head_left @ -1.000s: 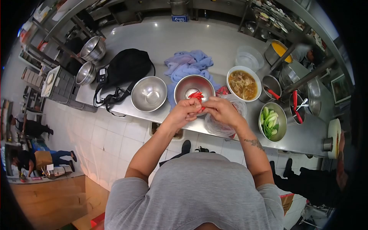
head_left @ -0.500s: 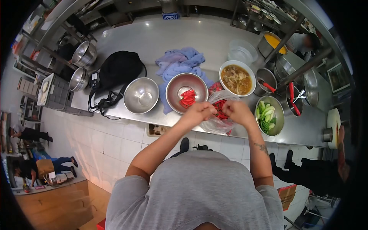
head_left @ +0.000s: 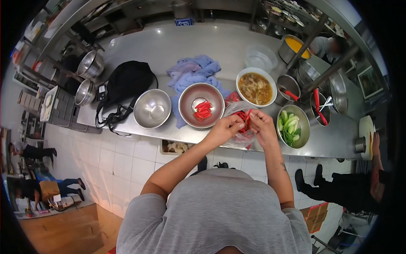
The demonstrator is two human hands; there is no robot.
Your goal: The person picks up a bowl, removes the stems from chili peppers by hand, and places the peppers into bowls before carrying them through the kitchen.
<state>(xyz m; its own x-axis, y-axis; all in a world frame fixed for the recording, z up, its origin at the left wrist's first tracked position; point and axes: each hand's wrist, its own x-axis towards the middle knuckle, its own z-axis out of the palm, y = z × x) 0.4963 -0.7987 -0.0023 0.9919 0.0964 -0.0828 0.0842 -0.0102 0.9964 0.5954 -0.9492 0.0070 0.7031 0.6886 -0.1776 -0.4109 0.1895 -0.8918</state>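
Note:
Over a clear plastic bag (head_left: 239,140) of red chili peppers (head_left: 242,115), my two hands are close together. Between the thumb and fingers of my right hand (head_left: 264,127) is a red chili pepper (head_left: 248,120). My left hand (head_left: 226,130) is pinched closed just beside it; what its fingertips grip is too small to make out. Left of the bag, a steel bowl (head_left: 183,111) holds several red chilies (head_left: 203,111) in its bottom. The bag lies at the front edge of the steel table.
An empty steel bowl (head_left: 139,116), a black bag (head_left: 129,80) and a blue cloth (head_left: 194,70) are to the left. Right are a bowl of brown soup (head_left: 255,89), a bowl of green vegetables (head_left: 289,127) and pots with red-handled utensils (head_left: 318,108). Another person's arm (head_left: 376,158) is far right.
My hands have come closer together over the bag, and the right hand has turned, showing a chili in its fingers. The view has shifted slightly.

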